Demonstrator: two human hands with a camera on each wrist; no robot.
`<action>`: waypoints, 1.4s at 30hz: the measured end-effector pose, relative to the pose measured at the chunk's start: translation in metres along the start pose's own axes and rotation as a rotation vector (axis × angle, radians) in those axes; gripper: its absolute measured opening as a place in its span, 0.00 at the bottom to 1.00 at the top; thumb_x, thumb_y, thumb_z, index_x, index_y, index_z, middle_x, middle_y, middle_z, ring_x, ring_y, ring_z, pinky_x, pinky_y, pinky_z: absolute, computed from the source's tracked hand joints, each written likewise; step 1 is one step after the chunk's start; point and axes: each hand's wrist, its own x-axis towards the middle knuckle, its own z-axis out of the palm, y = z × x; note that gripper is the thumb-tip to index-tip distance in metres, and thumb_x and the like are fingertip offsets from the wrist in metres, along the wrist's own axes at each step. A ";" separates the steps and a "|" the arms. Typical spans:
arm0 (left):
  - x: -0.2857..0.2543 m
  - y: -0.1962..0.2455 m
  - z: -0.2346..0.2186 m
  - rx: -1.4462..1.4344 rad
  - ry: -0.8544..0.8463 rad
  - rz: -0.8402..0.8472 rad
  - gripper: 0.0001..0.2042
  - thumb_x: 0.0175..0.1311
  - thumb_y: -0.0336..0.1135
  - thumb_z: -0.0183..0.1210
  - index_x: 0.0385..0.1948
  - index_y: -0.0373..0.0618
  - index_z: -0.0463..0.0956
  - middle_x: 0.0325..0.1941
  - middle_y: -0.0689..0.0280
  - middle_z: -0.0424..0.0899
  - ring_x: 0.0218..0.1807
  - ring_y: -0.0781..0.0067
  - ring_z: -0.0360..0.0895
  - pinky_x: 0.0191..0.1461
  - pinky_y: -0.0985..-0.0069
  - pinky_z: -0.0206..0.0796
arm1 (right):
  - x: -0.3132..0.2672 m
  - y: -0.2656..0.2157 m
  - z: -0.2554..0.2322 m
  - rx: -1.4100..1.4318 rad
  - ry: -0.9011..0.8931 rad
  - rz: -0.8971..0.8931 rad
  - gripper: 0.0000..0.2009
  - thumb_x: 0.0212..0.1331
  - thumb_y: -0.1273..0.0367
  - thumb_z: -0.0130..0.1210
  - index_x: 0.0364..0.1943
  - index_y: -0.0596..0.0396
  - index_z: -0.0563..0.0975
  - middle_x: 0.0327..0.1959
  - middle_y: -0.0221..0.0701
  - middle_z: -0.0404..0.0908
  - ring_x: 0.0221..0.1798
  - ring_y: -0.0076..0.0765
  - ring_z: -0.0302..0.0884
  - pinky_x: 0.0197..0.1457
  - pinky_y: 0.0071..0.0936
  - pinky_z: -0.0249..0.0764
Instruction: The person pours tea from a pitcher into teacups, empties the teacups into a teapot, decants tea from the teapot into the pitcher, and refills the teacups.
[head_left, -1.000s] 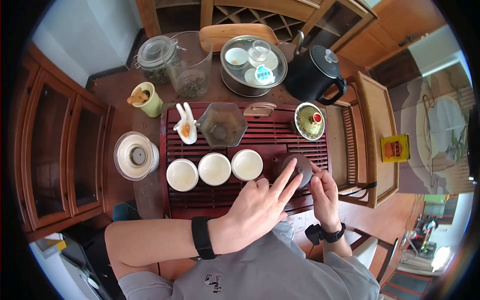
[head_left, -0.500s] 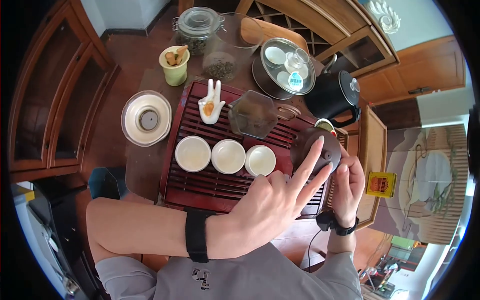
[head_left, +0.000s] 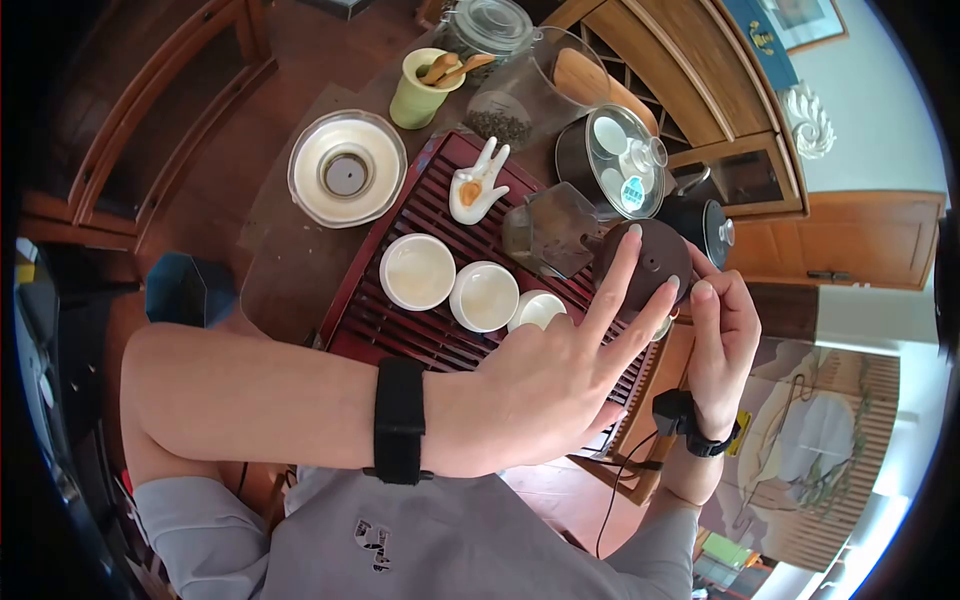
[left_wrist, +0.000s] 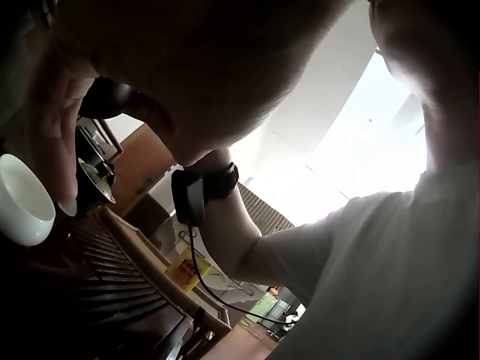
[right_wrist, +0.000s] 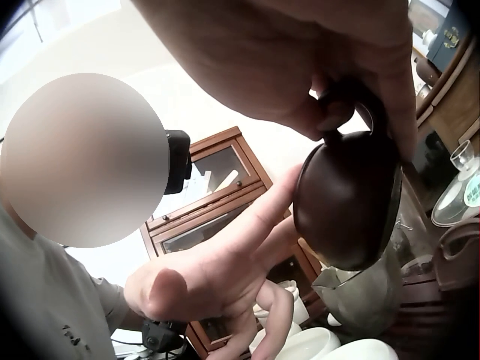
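By its looped handle, my right hand [head_left: 725, 325] grips a dark brown clay teapot [head_left: 625, 275] raised over the tea tray. Two straight fingers of my left hand [head_left: 530, 400] rest on the teapot's lid, one either side of the knob. The spout points at the hexagonal glass pitcher [head_left: 548, 232] and overlaps its rim in the head view. From the right wrist, the teapot [right_wrist: 345, 202] looks tilted, the pitcher [right_wrist: 364, 296] beyond it. Three white cups stand in a row, the leftmost cup [head_left: 417, 272] nearest the hand-shaped white ornament [head_left: 478, 182].
The slatted red-brown tea tray [head_left: 375, 325] lies under the cups. Around it stand a wide cream bowl [head_left: 375, 140], a light green tool pot [head_left: 425, 95], a lidded glass jar [head_left: 490, 28], a glass-lidded pot [head_left: 610, 165] and a black kettle [head_left: 695, 225].
Both hands have lifted the teapot off its place right of the cups and carried it toward the hexagonal pitcher. The head view has turned, shifting the whole scene.
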 end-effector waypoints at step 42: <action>0.001 -0.005 0.000 -0.210 0.177 -0.020 0.47 0.65 0.38 0.63 0.72 0.21 0.37 0.67 0.11 0.45 0.23 0.45 0.82 0.23 0.66 0.74 | 0.055 -0.061 0.025 -0.407 0.002 -0.226 0.10 0.66 0.71 0.60 0.41 0.68 0.80 0.29 0.37 0.84 0.31 0.19 0.77 0.37 0.21 0.75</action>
